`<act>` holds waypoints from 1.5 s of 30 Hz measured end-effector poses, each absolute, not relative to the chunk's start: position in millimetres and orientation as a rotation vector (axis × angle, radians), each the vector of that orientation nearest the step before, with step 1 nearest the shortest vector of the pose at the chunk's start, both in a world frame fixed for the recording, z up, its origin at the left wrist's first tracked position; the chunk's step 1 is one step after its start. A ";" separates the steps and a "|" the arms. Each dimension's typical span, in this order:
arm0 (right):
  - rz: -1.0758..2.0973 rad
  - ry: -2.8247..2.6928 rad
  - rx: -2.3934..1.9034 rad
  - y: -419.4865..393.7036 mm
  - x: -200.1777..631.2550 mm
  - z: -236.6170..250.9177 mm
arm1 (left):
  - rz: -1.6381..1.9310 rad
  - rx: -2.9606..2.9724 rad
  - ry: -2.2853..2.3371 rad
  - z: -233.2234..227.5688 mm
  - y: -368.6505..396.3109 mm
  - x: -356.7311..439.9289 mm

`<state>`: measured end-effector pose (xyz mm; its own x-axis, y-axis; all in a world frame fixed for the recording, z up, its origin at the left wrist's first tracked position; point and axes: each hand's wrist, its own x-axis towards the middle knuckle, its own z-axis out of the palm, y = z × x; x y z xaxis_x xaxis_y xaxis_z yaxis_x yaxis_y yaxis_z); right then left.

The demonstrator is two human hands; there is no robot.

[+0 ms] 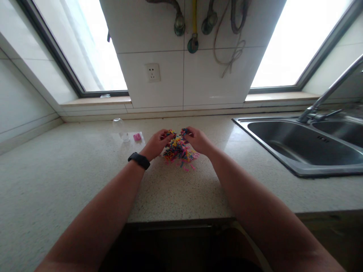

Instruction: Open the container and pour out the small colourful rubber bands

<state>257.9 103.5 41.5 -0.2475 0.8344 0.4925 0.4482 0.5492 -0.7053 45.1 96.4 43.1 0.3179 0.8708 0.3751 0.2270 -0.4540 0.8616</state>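
A heap of small multicoloured strands, pink, yellow, blue and red, lies on the speckled countertop. My left hand, with a black band on the wrist, pinches a few strands at the heap's upper left. My right hand pinches a few at its upper right. Both hands rest at the top of the heap, fingertips close together. What the strands are made of is too small to tell.
A clear glass bottle lies on its side to the left, with a small pink object beside it. A steel sink with a tap fills the right. A wall socket and hanging hoses are behind.
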 end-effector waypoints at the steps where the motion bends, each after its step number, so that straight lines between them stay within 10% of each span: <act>1: 0.516 -1.896 -1.069 102.1 257.6 42.9 | 1.139 1.885 0.984 43.2 96.5 44.7; 26: 0.419 -2.478 -1.747 71.3 305.9 68.6 | 0.671 2.395 0.967 61.9 86.1 7.9; 34: 0.299 -2.628 -1.310 63.2 265.8 58.0 | 0.221 2.667 1.341 56.2 84.3 -6.9; 45: 0.226 -2.336 -1.419 84.4 233.6 37.6 | 0.538 2.657 1.217 40.9 95.0 38.3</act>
